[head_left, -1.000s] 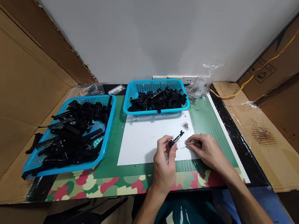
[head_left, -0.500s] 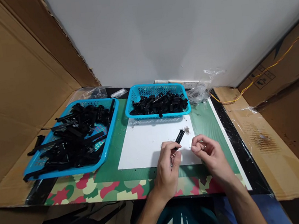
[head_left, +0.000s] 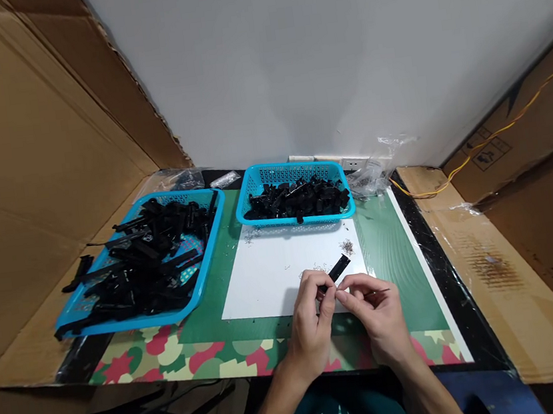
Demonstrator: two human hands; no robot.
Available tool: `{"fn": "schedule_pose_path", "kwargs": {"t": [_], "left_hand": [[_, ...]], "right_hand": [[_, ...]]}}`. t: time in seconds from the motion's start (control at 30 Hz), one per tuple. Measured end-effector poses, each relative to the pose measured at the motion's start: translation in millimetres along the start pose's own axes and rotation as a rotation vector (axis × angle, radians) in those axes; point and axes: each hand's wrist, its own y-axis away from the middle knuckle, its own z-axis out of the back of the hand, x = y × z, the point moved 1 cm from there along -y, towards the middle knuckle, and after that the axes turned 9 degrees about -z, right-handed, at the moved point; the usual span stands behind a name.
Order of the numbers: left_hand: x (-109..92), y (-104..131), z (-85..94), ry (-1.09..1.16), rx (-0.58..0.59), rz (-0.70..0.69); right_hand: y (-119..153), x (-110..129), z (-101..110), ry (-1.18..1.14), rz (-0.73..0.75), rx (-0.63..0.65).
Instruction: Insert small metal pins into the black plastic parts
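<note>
My left hand (head_left: pixel 314 313) is closed around a slim black plastic piece (head_left: pixel 339 268), whose far end sticks out up and to the right over a white sheet (head_left: pixel 260 279). My right hand (head_left: pixel 376 309) pinches thumb and forefinger together at the near end of that piece, touching or almost touching the left fingertips. What sits in this pinch is too small to make out. A thin dark rod (head_left: pixel 380 290) shows across the right hand's fingers. Just beyond the black piece lies a small heap of fine metal bits (head_left: pixel 346 247) on the sheet.
A large blue basket (head_left: pixel 206 262) of long black parts stands at the left. Behind the sheet is a smaller blue basket (head_left: pixel 293 221) full of black pieces. Clear plastic bags (head_left: pixel 369 182) and a yellow cable (head_left: pixel 426 194) lie at the back right. Cardboard walls (head_left: pixel 544 214) flank the table.
My right hand has moved left, from apart to meeting the left hand at the black piece. The black piece has turned slightly in the left hand, its far end lower and further right.
</note>
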Motion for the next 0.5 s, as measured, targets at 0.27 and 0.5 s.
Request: {"fn": "schedule_pose_path", "kwargs": {"t": [0.27,0.5], "left_hand": [[4,0,-1.1,-0.008,0.026,0.002],[5,1,-3.4,-0.024,0.014,0.027]], "right_hand": [[10,0,-3,0.141,0.144,-0.091],[15,7,5,0.516,0.459,-0.11]]}}
